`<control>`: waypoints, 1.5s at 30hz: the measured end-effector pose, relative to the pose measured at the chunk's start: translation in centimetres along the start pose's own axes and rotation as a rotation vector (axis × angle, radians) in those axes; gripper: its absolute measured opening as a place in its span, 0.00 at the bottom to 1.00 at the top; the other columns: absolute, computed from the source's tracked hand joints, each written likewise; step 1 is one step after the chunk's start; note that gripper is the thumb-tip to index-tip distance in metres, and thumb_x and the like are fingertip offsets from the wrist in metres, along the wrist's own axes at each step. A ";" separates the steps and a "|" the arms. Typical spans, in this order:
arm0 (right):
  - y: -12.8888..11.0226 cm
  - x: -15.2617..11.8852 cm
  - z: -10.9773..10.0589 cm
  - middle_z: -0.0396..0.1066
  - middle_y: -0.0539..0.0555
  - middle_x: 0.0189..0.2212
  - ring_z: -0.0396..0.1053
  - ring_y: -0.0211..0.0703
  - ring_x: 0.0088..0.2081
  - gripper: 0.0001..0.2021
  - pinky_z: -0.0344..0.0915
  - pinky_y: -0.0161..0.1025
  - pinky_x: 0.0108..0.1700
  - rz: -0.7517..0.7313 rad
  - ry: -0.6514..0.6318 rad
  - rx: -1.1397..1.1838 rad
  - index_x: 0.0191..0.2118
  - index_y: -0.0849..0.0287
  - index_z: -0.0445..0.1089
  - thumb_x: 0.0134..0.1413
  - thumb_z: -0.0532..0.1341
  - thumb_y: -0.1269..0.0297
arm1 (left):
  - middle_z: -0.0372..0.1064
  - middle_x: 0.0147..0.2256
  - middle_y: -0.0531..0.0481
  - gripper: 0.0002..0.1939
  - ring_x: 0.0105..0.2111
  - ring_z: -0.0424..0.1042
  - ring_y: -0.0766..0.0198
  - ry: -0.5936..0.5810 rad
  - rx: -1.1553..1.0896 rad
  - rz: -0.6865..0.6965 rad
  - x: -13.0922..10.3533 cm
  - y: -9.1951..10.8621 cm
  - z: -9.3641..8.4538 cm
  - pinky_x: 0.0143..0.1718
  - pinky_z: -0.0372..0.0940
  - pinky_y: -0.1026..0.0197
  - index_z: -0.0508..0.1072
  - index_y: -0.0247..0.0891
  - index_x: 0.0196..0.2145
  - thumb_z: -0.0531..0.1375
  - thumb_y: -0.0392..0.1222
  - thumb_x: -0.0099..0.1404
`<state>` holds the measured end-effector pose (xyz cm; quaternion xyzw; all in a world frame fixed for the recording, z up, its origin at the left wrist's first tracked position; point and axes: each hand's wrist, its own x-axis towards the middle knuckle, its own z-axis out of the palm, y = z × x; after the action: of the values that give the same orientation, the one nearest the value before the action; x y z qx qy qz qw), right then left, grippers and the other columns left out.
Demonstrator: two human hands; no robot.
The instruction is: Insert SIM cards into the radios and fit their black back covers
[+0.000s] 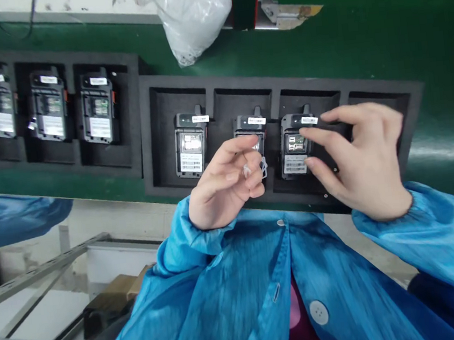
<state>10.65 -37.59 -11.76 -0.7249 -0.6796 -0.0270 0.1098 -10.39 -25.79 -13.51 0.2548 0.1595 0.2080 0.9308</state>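
Observation:
My right hand (366, 161) is at a dark handheld device (294, 164) with its back open, showing card slots and a white label. Its fingers are apart, with the index fingertip and thumb at the device's right side; I cannot tell whether they press on it. My left hand (228, 178) is curled, palm up, around small translucent white pieces (247, 170) whose kind I cannot make out. Behind those fingers lies a second device (251, 121), partly hidden. A third such device (190, 141) rests in the compartment to the left. All three sit in a black foam tray (414, 112).
Another black foam tray (134, 93) adjoins on the left, holding several similar devices (99, 107). A clear plastic bag (197, 16) hangs at the back near a metal bracket (271, 11). The green bench (359, 42) runs beneath. Another blue sleeve (16, 216) shows at far left.

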 end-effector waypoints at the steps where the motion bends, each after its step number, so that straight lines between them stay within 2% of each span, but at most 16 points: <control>1: -0.1 0.2 -0.4 0.62 0.62 0.56 0.59 0.62 0.57 0.19 0.57 0.60 0.61 0.015 0.015 0.004 0.53 0.60 0.71 0.58 0.60 0.58 | 0.55 0.34 0.52 0.19 0.28 0.56 0.72 -0.007 -0.005 0.004 -0.1 0.1 0.0 0.28 0.60 0.68 0.74 0.50 0.50 0.58 0.39 0.61; 5: -0.5 0.3 -0.2 0.62 0.58 0.56 0.58 0.61 0.58 0.15 0.57 0.58 0.60 0.009 -0.002 -0.034 0.50 0.55 0.73 0.58 0.60 0.61 | 0.54 0.33 0.52 0.19 0.25 0.54 0.74 -0.032 -0.020 0.031 -0.8 0.7 -0.5 0.23 0.56 0.71 0.74 0.47 0.50 0.57 0.38 0.61; 9: -0.6 -0.6 1.6 0.60 0.59 0.59 0.56 0.60 0.59 0.18 0.58 0.56 0.59 -0.009 -0.124 -0.108 0.56 0.55 0.70 0.61 0.57 0.61 | 0.54 0.32 0.52 0.18 0.24 0.52 0.73 -0.006 -0.007 0.004 -1.2 1.0 -1.0 0.18 0.50 0.74 0.75 0.47 0.49 0.57 0.40 0.62; 13: -0.6 -1.3 2.6 0.60 0.60 0.59 0.56 0.59 0.59 0.21 0.57 0.56 0.58 -0.062 -0.133 -0.198 0.60 0.54 0.65 0.62 0.57 0.60 | 0.54 0.32 0.52 0.17 0.25 0.52 0.73 0.013 0.002 0.002 -1.1 0.9 -1.0 0.16 0.49 0.75 0.75 0.46 0.48 0.57 0.40 0.61; 16: -0.5 -1.2 2.2 0.58 0.60 0.61 0.54 0.60 0.61 0.21 0.55 0.57 0.61 -0.063 -0.151 -0.189 0.59 0.54 0.65 0.62 0.57 0.57 | 0.53 0.32 0.52 0.17 0.24 0.52 0.73 -0.002 0.015 0.005 -0.9 0.7 -1.1 0.16 0.48 0.74 0.75 0.46 0.48 0.57 0.40 0.61; 21: -0.2 -0.7 1.1 0.56 0.60 0.62 0.52 0.62 0.62 0.21 0.54 0.58 0.62 0.071 -0.156 -0.117 0.59 0.54 0.67 0.63 0.56 0.56 | 0.52 0.31 0.52 0.17 0.23 0.51 0.73 -0.015 0.059 0.025 -0.7 0.5 -1.5 0.14 0.46 0.73 0.76 0.47 0.47 0.58 0.43 0.61; 28: 0.3 -0.5 2.6 0.54 0.59 0.64 0.50 0.62 0.64 0.22 0.51 0.60 0.63 -0.022 -0.182 -0.099 0.61 0.52 0.64 0.61 0.58 0.59 | 0.53 0.31 0.51 0.16 0.23 0.51 0.73 0.043 0.052 -0.013 -0.9 0.4 -1.4 0.15 0.46 0.72 0.75 0.45 0.46 0.58 0.42 0.60; 31: 0.6 -0.6 2.1 0.54 0.59 0.63 0.51 0.60 0.64 0.22 0.52 0.58 0.64 -0.033 -0.177 -0.072 0.60 0.54 0.65 0.62 0.58 0.58 | 0.53 0.31 0.51 0.16 0.23 0.52 0.73 0.022 0.050 0.001 -0.9 0.5 -1.4 0.15 0.47 0.73 0.75 0.45 0.46 0.58 0.43 0.61; 35: 1.0 -2.1 0.8 0.57 0.56 0.62 0.51 0.57 0.63 0.19 0.54 0.55 0.65 0.056 -0.127 -0.039 0.57 0.53 0.69 0.62 0.58 0.60 | 0.53 0.30 0.52 0.16 0.23 0.51 0.73 -0.007 0.073 0.007 -0.8 0.5 -1.7 0.14 0.48 0.73 0.76 0.46 0.46 0.59 0.45 0.60; 39: 1.2 -3.5 0.7 0.58 0.54 0.62 0.52 0.61 0.62 0.16 0.55 0.60 0.62 0.000 -0.162 -0.087 0.54 0.50 0.72 0.60 0.59 0.60 | 0.52 0.31 0.52 0.16 0.23 0.52 0.73 0.011 0.057 0.003 -0.9 0.4 -1.8 0.15 0.48 0.73 0.76 0.46 0.46 0.59 0.44 0.60; 42: 1.2 -3.2 0.9 0.58 0.55 0.62 0.53 0.62 0.63 0.16 0.55 0.61 0.61 -0.030 -0.184 -0.086 0.53 0.52 0.72 0.61 0.59 0.58 | 0.52 0.31 0.52 0.15 0.23 0.51 0.73 0.001 0.042 0.010 -0.9 0.4 -1.5 0.15 0.48 0.73 0.75 0.46 0.46 0.58 0.44 0.61; 45: 1.1 -2.3 0.9 0.58 0.57 0.62 0.53 0.61 0.63 0.17 0.55 0.59 0.61 0.000 -0.160 -0.064 0.53 0.54 0.72 0.61 0.58 0.57 | 0.52 0.31 0.52 0.16 0.23 0.51 0.73 -0.064 0.025 0.024 -1.0 0.3 -1.2 0.15 0.48 0.73 0.74 0.46 0.47 0.58 0.46 0.61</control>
<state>11.43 -39.77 -13.18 -0.7278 -0.6849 0.0095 0.0319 -11.82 -25.47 -14.14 0.2748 0.1293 0.2089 0.9296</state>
